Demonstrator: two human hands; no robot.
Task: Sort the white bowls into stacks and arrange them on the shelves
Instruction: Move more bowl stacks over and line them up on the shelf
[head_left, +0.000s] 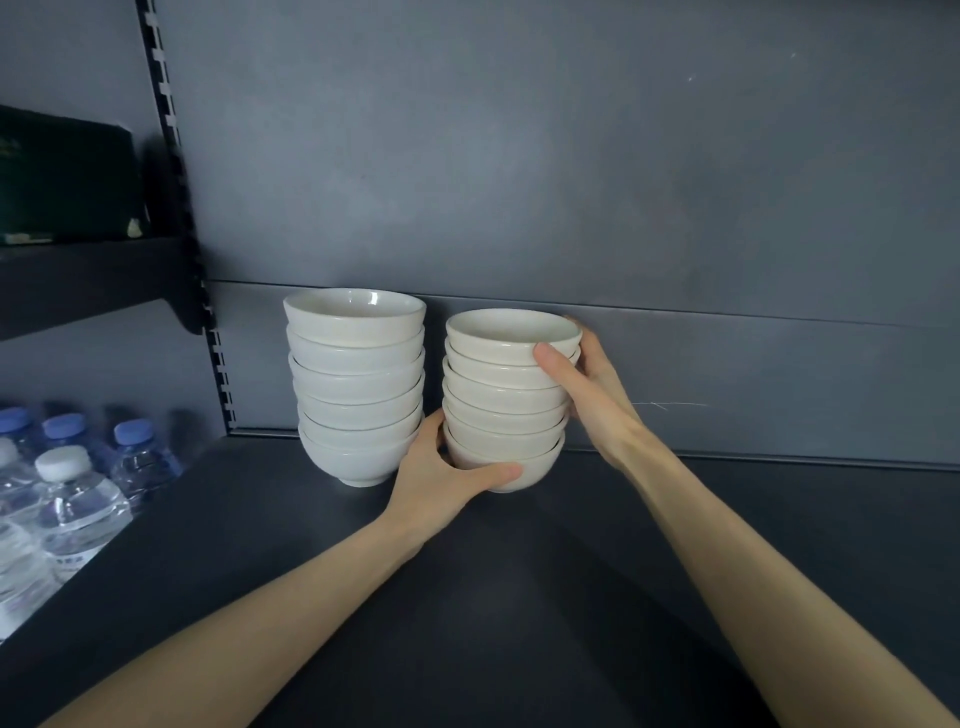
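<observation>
A: Status?

B: Two bowl stacks on the shelf, both close to the back panel. Left stack stands free, nothing touching it. Right stack sits just beside it, a narrow gap between.

A: Hands?

B: Both closed on the right stack. Left hand cups the bottom bowl, thumb across its front. Right hand wraps the upper bowls on the side away from the left stack, thumb on the top rim.

A: Stack down or lifted?

B: Looks seated on the shelf, but the left hand hides the foot. Can't confirm.

A: Step?

B: I'd say placing or squaring up the right stack next to the left one.

A: Next?

B: Probably check the base is flat, then let go evenly. Stack looks tall and a bit uneven, so a sideways drag on release could tip it into the left stack.

A: Anything else nearby?

B: Water bottles lower down, well clear of the left stack.
</observation>
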